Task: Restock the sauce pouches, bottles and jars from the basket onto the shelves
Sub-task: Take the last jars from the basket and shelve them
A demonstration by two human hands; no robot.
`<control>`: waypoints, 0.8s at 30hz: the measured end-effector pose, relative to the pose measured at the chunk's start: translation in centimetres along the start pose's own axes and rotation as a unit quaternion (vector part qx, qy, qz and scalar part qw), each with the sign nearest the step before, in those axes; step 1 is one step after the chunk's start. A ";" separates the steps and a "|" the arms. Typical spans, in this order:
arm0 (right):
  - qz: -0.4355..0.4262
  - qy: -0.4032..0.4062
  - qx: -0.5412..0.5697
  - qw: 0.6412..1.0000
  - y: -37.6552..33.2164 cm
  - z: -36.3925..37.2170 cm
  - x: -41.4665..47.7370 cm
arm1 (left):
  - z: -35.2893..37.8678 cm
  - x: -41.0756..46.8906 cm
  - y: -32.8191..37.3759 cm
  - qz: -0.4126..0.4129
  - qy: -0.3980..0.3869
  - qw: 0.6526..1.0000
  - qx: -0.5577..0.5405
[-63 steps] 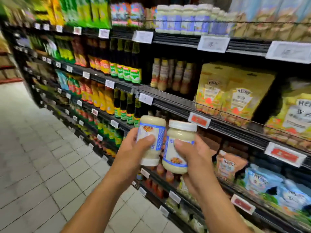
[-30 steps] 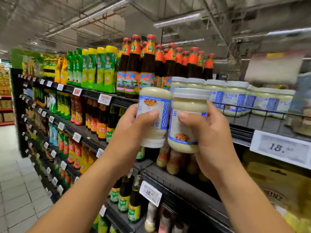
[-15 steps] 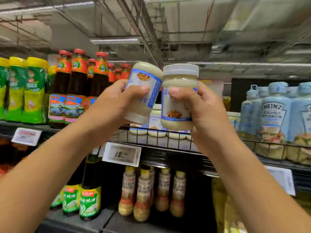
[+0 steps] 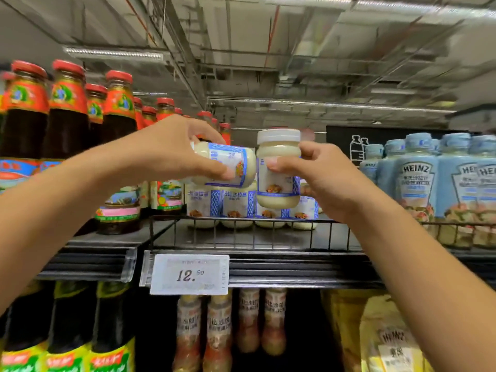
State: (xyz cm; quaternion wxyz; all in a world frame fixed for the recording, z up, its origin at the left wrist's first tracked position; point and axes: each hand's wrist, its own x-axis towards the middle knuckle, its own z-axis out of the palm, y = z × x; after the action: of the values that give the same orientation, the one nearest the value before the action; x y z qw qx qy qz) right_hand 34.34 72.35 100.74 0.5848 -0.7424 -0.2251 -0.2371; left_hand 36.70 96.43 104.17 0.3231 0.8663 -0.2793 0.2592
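In the head view your left hand [image 4: 171, 153] curls around the tilted jar [image 4: 228, 165], which lies almost on its side. Your right hand [image 4: 324, 181] wraps its fingers around the upright jar [image 4: 277, 181], and both jars are above the front edge of the shelf [image 4: 268, 237], over the standing jars [image 4: 237, 204]. They look rigid, smooth and rather heavy, so grip each around the body, not the lid.

The white price tag [image 4: 189, 274] on the shelf edge shows 12.50. The pale blue bottles [image 4: 416, 181] on the right carry the brand name HEINZ.
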 end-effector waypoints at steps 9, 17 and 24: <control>0.035 -0.074 -0.100 0.992 0.7 -0.8 0.8 | 0.4 0.7 -1.0 0.013 -0.065 0.996 0.062; 0.047 -0.119 -0.134 0.983 1.2 0.7 1.7 | -0.3 0.5 -1.6 0.056 -0.131 0.982 0.124; 0.059 -0.131 -0.150 0.978 1.1 2.2 1.9 | -0.1 0.5 -2.6 0.076 -0.152 0.980 0.106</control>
State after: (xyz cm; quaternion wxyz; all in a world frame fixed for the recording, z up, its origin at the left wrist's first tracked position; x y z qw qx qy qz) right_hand 36.72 74.37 100.58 0.4448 -0.8583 -0.2178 -0.1341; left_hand 38.73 98.00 103.41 0.1628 0.9012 -0.3608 0.1767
